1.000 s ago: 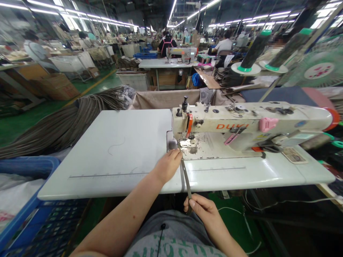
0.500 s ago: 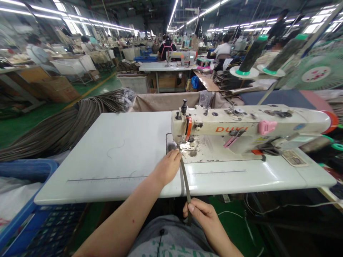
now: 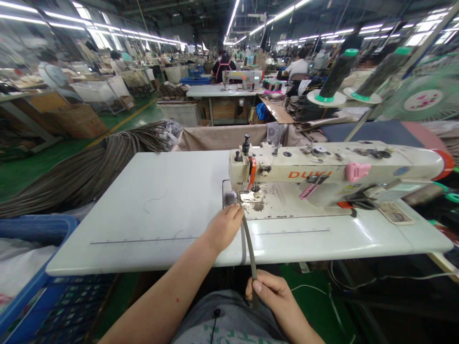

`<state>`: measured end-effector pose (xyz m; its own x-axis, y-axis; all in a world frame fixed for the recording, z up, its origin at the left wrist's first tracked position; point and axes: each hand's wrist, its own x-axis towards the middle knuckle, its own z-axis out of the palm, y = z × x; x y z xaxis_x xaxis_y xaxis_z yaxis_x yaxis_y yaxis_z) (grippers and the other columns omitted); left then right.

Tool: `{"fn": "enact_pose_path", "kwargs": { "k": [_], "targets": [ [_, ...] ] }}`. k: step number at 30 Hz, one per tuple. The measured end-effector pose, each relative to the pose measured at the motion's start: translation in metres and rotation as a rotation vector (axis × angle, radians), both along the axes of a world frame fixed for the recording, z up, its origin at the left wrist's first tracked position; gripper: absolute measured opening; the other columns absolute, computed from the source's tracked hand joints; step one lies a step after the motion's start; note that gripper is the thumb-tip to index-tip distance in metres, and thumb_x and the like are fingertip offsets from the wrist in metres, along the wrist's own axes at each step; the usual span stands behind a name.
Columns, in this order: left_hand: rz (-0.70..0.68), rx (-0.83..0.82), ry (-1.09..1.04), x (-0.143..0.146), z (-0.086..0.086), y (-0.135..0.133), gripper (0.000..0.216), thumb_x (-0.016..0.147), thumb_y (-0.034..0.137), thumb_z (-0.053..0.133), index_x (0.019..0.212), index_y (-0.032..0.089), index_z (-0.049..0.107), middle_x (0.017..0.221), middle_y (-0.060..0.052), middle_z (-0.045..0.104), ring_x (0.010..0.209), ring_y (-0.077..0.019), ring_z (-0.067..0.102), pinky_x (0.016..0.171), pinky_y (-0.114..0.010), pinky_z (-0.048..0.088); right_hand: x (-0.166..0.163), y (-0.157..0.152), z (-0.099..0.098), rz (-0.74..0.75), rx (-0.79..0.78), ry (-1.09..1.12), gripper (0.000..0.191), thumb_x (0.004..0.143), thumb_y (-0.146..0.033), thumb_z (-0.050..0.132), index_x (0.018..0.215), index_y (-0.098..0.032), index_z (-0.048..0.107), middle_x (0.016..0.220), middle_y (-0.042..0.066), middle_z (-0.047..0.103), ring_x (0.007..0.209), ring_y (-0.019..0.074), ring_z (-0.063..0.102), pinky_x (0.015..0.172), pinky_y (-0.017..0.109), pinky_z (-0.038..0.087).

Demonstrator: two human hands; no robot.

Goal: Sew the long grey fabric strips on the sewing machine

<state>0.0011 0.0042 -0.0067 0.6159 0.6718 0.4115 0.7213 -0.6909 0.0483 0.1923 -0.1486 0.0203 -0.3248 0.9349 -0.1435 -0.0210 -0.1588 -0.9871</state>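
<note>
A narrow grey strap (image 3: pixel 248 241) runs taut and straight. Its far end lies just beyond the left hand's (image 3: pixel 225 225) fingertips; its near end is pinched in the right hand (image 3: pixel 269 292).

On the arm of the sewing machine (image 3: pixel 322 174) in front of me, orange capitals read "DUKI". Green lettering runs across my grey shirt (image 3: pixel 233 329), but it is cut off and I cannot read it.

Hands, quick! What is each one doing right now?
Left hand: closed, fingertips pinching the grey strap near the sewing machine needle.
Right hand: closed, gripping the strap's lower end.
</note>
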Motion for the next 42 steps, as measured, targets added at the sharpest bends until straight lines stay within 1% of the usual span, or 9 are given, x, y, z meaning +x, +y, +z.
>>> {"fn": "enact_pose_path", "kwargs": {
  "k": [5, 10, 12, 16, 19, 24, 29, 36, 42],
  "targets": [
    [0.015, 0.01, -0.011, 0.0, 0.0, 0.0, 0.024, 0.102, 0.014, 0.046, 0.122, 0.017, 0.058, 0.126, -0.012, 0.065, 0.125, -0.0245, 0.063, 0.113, -0.042, 0.051, 0.001, -0.001, -0.004, 0.027, 0.052, -0.004, 0.042, 0.095, -0.054, 0.067, 0.073, -0.019, 0.074, 0.076, 0.004, 0.066, 0.073, 0.0201, 0.061, 0.073, 0.031, 0.046],
    [0.028, 0.015, -0.027, 0.001, -0.001, 0.0, 0.02, 0.102, 0.014, 0.047, 0.118, 0.017, 0.06, 0.127, -0.014, 0.066, 0.122, -0.0237, 0.065, 0.112, -0.041, 0.051, -0.003, 0.002, -0.009, -0.076, 0.088, -0.102, 0.038, 0.088, -0.054, 0.076, 0.072, -0.02, 0.067, 0.079, 0.002, 0.062, 0.079, 0.0209, 0.059, 0.075, 0.031, 0.047],
    [0.026, 0.022, -0.039, 0.001, -0.002, 0.0, 0.02, 0.102, 0.014, 0.048, 0.117, 0.016, 0.06, 0.127, -0.014, 0.065, 0.121, -0.0234, 0.065, 0.112, -0.041, 0.051, -0.005, 0.003, -0.011, -0.117, 0.085, -0.145, 0.039, 0.087, -0.056, 0.076, 0.073, -0.02, 0.069, 0.079, 0.003, 0.064, 0.08, 0.0218, 0.06, 0.076, 0.031, 0.048],
    [0.029, 0.033, -0.045, 0.001, -0.002, 0.0, 0.02, 0.102, 0.015, 0.047, 0.118, 0.016, 0.059, 0.128, -0.014, 0.065, 0.12, -0.0239, 0.066, 0.111, -0.041, 0.052, -0.008, 0.004, -0.015, -0.166, -0.023, -0.095, 0.043, 0.088, -0.061, 0.073, 0.092, -0.019, 0.078, 0.085, 0.007, 0.074, 0.08, 0.0223, 0.064, 0.078, 0.033, 0.051],
    [0.015, 0.016, -0.03, 0.001, -0.002, 0.001, 0.021, 0.102, 0.015, 0.047, 0.12, 0.016, 0.059, 0.127, -0.013, 0.066, 0.124, -0.0243, 0.063, 0.113, -0.042, 0.051, -0.009, 0.003, -0.014, -0.161, -0.101, -0.016, 0.047, 0.088, -0.064, 0.073, 0.1, -0.018, 0.077, 0.081, 0.006, 0.077, 0.072, 0.02, 0.064, 0.073, 0.032, 0.052],
    [0.011, -0.002, -0.053, 0.0, -0.002, 0.001, 0.021, 0.103, 0.015, 0.046, 0.119, 0.016, 0.059, 0.129, -0.014, 0.065, 0.125, -0.0245, 0.063, 0.113, -0.042, 0.051, -0.008, 0.001, -0.004, -0.117, -0.085, -0.029, 0.041, 0.09, -0.059, 0.072, 0.086, -0.018, 0.079, 0.077, 0.006, 0.076, 0.076, 0.0217, 0.066, 0.075, 0.033, 0.052],
    [0.013, -0.034, -0.056, 0.0, -0.002, 0.0, 0.023, 0.103, 0.015, 0.045, 0.121, 0.017, 0.059, 0.127, -0.013, 0.065, 0.126, -0.0251, 0.062, 0.111, -0.043, 0.053, -0.004, -0.002, 0.003, -0.102, -0.084, -0.028, 0.043, 0.093, -0.058, 0.068, 0.076, -0.019, 0.078, 0.077, 0.006, 0.074, 0.077, 0.0225, 0.066, 0.076, 0.033, 0.052],
    [0.009, -0.031, -0.023, -0.001, 0.0, 0.0, 0.02, 0.102, 0.015, 0.047, 0.118, 0.017, 0.059, 0.125, -0.012, 0.066, 0.125, -0.0248, 0.063, 0.113, -0.04, 0.051, -0.003, -0.001, 0.002, -0.09, -0.098, -0.022, 0.041, 0.092, -0.055, 0.071, 0.076, -0.018, 0.078, 0.074, 0.005, 0.071, 0.074, 0.0212, 0.063, 0.075, 0.032, 0.049],
    [-0.011, -0.055, -0.015, -0.002, -0.001, 0.001, 0.025, 0.103, 0.016, 0.044, 0.123, 0.017, 0.06, 0.126, -0.012, 0.066, 0.127, -0.0247, 0.062, 0.114, -0.043, 0.051, -0.003, 0.0, 0.003, -0.077, -0.083, -0.018, 0.042, 0.092, -0.057, 0.069, 0.076, -0.019, 0.078, 0.075, 0.005, 0.072, 0.076, 0.0215, 0.064, 0.076, 0.032, 0.049]
  ]
}}
